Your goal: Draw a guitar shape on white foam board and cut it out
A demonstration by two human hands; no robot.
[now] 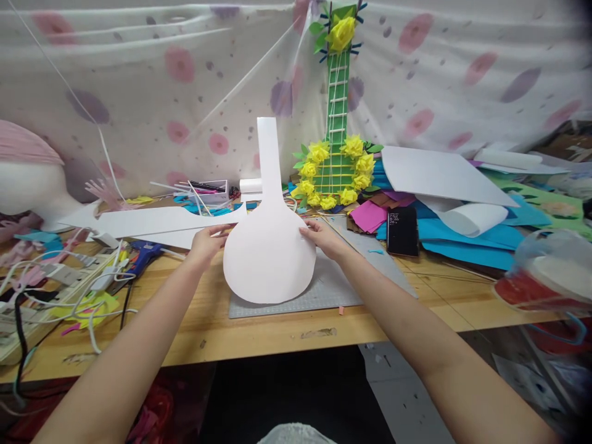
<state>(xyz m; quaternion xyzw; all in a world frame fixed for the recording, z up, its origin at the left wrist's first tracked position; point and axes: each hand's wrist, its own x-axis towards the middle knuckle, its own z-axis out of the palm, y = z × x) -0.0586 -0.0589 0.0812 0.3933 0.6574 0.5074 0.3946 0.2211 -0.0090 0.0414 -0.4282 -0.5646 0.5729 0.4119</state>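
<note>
A white guitar-shaped cutout (pixel 271 256), with a round body and a long narrow neck, stands upright over the grey cutting mat (pixel 361 293). At its left edge my left hand (pixel 210 243) grips it, the fingers partly hidden behind. My right hand (pixel 320 237) pinches the opposite edge, thumb on the front face. Behind it, a green paper guitar (pixel 337 117) with white strings and yellow paper flowers (pixel 354 146) leans against the curtain. Left of the cutout lie white sheet offcuts (pixel 143 222).
On the left are a blue glue gun (pixel 144 256), tangled cables and power strips (pixel 50 283), and a white mannequin head (pixel 28 179). To the right lie a black phone (pixel 402 231), blue sheets (pixel 472 246), a white board (pixel 444 172) and a plastic tub (pixel 546 271).
</note>
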